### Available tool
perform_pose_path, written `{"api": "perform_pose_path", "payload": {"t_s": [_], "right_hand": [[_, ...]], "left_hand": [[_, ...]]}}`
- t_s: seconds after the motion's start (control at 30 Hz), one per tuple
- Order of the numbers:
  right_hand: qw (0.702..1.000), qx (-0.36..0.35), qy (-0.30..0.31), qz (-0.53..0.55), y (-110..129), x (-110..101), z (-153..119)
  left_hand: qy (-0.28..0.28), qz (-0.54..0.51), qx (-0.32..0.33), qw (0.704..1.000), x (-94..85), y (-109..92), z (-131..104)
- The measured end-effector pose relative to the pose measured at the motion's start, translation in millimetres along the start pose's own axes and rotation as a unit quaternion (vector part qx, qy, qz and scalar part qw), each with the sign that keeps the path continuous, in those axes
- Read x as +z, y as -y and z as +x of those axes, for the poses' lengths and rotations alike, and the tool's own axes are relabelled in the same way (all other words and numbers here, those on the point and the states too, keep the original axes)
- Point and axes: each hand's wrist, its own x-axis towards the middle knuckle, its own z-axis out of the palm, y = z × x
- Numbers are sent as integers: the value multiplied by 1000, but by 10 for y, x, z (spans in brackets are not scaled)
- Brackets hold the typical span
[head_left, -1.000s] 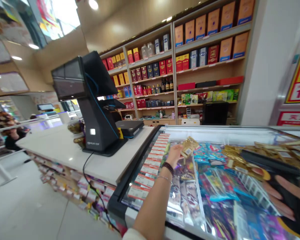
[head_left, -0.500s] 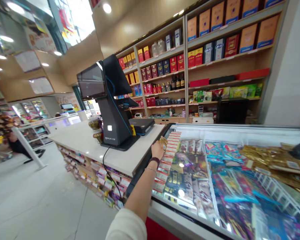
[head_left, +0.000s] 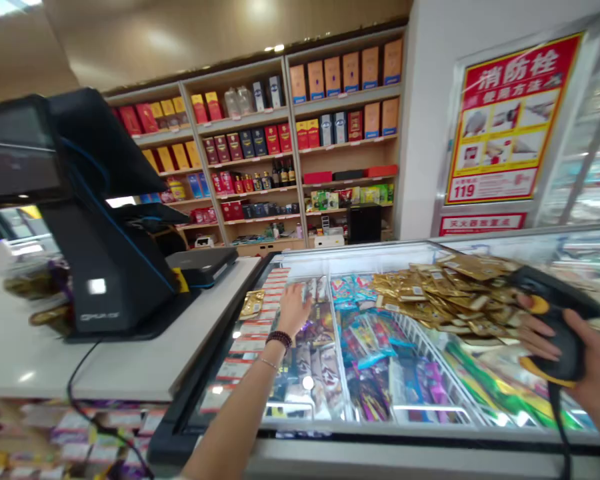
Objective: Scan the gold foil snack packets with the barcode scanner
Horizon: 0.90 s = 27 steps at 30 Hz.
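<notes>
My left hand [head_left: 295,308] reaches over the glass top of a chest freezer [head_left: 380,437], fingers stretched forward and nothing seen in them. To its left a single gold packet [head_left: 253,304] lies on the freezer's left end, beside a row of red-and-white price labels [head_left: 267,307]. At the right, my right hand [head_left: 583,353] grips a black and yellow barcode scanner [head_left: 555,300], its cable hanging down. Just left of the scanner a heap of gold packets [head_left: 445,287] rests on the glass. Under the glass, wrapped ice creams [head_left: 325,373] fill wire baskets.
A white counter [head_left: 145,367] adjoins the freezer's left side. On it stand a black checkout terminal [head_left: 105,267] with a loose cable and a flat black device [head_left: 205,263]. Shelves of boxed goods [head_left: 260,143] line the back wall, beside a red fire hydrant sign [head_left: 515,120].
My view has swung right. My left hand has let go of a gold packet at the freezer's left end and moved right. My right hand with the scanner has come into view.
</notes>
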Motion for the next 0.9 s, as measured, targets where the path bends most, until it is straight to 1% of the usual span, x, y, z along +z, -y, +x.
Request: {"api": "perform_pose_path", "payload": {"t_s": [0.03,0.07,0.1,0.17,0.23,0.3,0.33,0.4,0.47,0.57,0.7,0.9], "right_hand": [[997,44,7,61,55,21,-35],[992,60,-4,107,89,51,-51],[985,79,1,151,102,79,-51],[971,96,-3,217,78,99,-21],[958,103,-5,266,21,69,22],[947,105,-6,305,-31,19,55],[941,105,-4,321,-48,-2,64],[932,109,0,347,-65,-25,69],[927,109,0,359,-70,-26,63],[931,98,7,352,-78,-15,53],[945,75,26,316,-82,2,48],[964,50,20,259,-47,42,20]], "left_hand": [[12,-41,21,999,141,-213,50],[24,-78,37,996,281,-437,96],[33,-110,47,992,416,-664,138],[49,-142,56,987,658,-1110,213],[72,-140,42,987,852,-1515,280],[101,-125,16,987,1000,-1856,333],[115,-117,5,986,1060,-1996,353],[138,-110,-13,984,1166,-2205,377],[159,-118,-43,979,1258,-2318,384],[159,-167,-102,968,1366,-2338,383],[127,-209,-125,962,1420,-2211,408],[72,-280,-151,945,1412,-2009,492]]}}
